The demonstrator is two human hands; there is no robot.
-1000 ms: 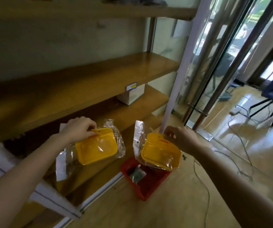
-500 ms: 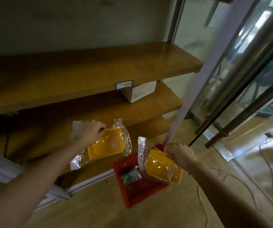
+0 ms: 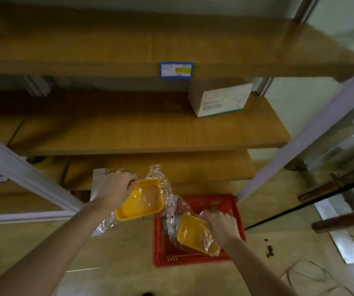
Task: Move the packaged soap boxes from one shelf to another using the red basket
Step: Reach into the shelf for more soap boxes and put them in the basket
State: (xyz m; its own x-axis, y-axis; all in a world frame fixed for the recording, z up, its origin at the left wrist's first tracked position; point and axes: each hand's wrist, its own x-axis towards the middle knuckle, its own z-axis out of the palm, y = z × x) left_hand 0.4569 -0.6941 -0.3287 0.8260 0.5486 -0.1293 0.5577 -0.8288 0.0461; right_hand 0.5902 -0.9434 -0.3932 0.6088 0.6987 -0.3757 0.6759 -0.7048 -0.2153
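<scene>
- Two yellow soap boxes, each sealed in clear plastic wrap, were in my hands, one apiece.
- My left hand (image 3: 116,186) was clenched around the top edge of the left soap box (image 3: 140,199), holding it in the air just to the left of the red basket (image 3: 195,260) and above the floor.
- Its loose wrap (image 3: 161,178) stuck up and trailed towards the basket's rim.
- My right hand (image 3: 222,226) gripped the right soap box (image 3: 196,237) by its upper corner, and that box hung tilted inside the red basket, low over its bottom; I could not tell whether it touched the bottom.
- A small dark green item (image 3: 165,225) lay in the basket's left part, mostly hidden behind the wrap.
- The red basket stood on the floor, right in front of the lowest wooden shelf (image 3: 171,167).
- Above and behind the basket, the middle shelf (image 3: 150,135) carried a white carton (image 3: 220,99) at its right end.
- Higher still, a blue-framed label (image 3: 176,70) sat on the front edge of the upper shelf (image 3: 107,45).
</scene>
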